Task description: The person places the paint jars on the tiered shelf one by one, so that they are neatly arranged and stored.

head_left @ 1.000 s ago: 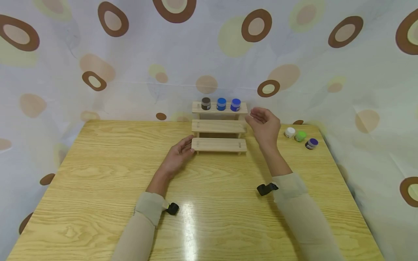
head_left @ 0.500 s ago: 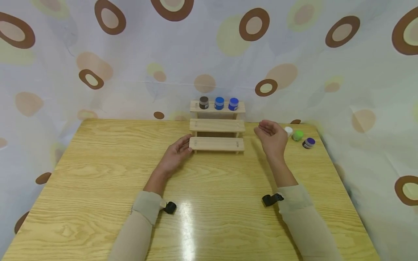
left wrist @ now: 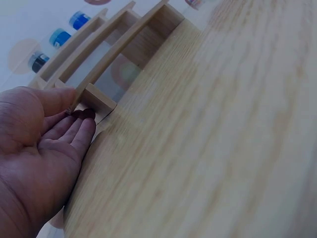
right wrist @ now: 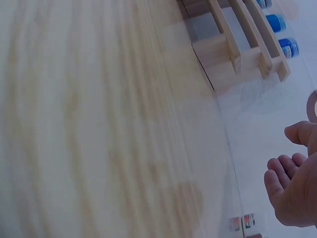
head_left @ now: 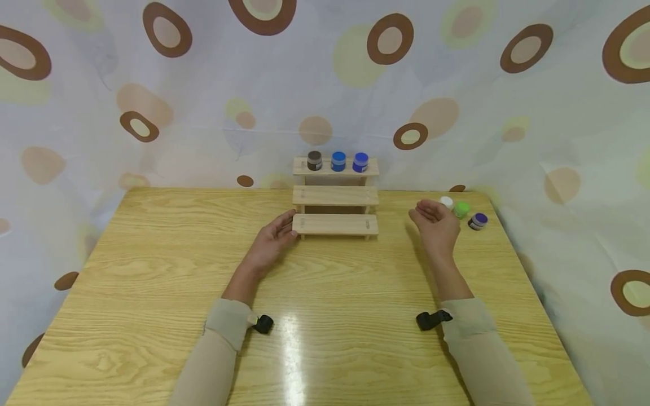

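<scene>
A three-step wooden display rack (head_left: 335, 224) stands at the back of the table. On its top step sit three small paint jars: a black jar (head_left: 314, 161), a blue jar (head_left: 338, 162) and a darker blue jar (head_left: 360, 163). My left hand (head_left: 269, 243) holds the left end of the bottom step; in the left wrist view, the thumb lies against the board with the fingers around its end. My right hand (head_left: 439, 228), fingers loosely curved and holding nothing, is over the table right of the rack. It partly covers a white-lidded jar (head_left: 447, 202) in the head view.
Beside the white-lidded jar at the right back stand a green jar (head_left: 461, 210) and a purple-lidded jar (head_left: 478, 221), near the table's (head_left: 325, 338) right edge. A patterned curtain (head_left: 284, 84) hangs close behind the rack and along the sides.
My right hand has moved away from the rack's top right, rightward and down toward the loose jars. The left hand stays on the rack; the jars on the top step have not moved.
</scene>
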Motion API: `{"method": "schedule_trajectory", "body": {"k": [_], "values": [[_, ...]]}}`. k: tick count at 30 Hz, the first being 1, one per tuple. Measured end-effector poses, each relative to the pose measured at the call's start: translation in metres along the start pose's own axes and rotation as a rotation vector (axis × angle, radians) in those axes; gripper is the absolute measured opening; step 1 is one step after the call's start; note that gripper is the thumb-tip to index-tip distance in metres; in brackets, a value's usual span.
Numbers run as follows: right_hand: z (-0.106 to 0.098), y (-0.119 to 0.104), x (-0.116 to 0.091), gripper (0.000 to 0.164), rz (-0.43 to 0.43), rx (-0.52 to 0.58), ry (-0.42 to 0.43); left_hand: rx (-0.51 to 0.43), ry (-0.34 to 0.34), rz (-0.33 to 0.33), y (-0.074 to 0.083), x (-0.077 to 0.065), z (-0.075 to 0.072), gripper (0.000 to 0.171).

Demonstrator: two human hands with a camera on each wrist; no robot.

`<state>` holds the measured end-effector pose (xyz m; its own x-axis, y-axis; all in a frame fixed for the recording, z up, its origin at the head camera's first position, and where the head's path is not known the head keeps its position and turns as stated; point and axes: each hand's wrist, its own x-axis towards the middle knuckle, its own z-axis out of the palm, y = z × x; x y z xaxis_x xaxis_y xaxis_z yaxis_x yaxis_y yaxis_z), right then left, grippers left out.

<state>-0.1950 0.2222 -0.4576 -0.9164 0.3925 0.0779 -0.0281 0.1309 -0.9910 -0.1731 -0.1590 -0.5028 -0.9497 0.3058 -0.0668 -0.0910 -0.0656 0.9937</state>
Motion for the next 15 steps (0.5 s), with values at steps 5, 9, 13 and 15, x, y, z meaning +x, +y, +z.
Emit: {"method": "schedule_trajectory", "body": {"k": [5,9,13,15], "values": [[-0.014,-0.004,0.001,0.042,0.061,0.037,0.046,0.009,0.002,0.007,-0.001,0.001,-0.001,0.063],[-0.025,0.016,0.010,0.041,0.075,0.035,0.087,0.023,-0.002,0.013,-0.003,0.001,-0.001,0.064],[-0.033,0.021,0.013,0.040,0.086,0.075,0.123,0.037,-0.004,0.012,-0.003,0.001,-0.001,0.064],[-0.035,0.022,0.013,0.040,0.094,0.082,0.141,0.039,-0.004,0.015,-0.003,0.001,-0.001,0.064]]}}
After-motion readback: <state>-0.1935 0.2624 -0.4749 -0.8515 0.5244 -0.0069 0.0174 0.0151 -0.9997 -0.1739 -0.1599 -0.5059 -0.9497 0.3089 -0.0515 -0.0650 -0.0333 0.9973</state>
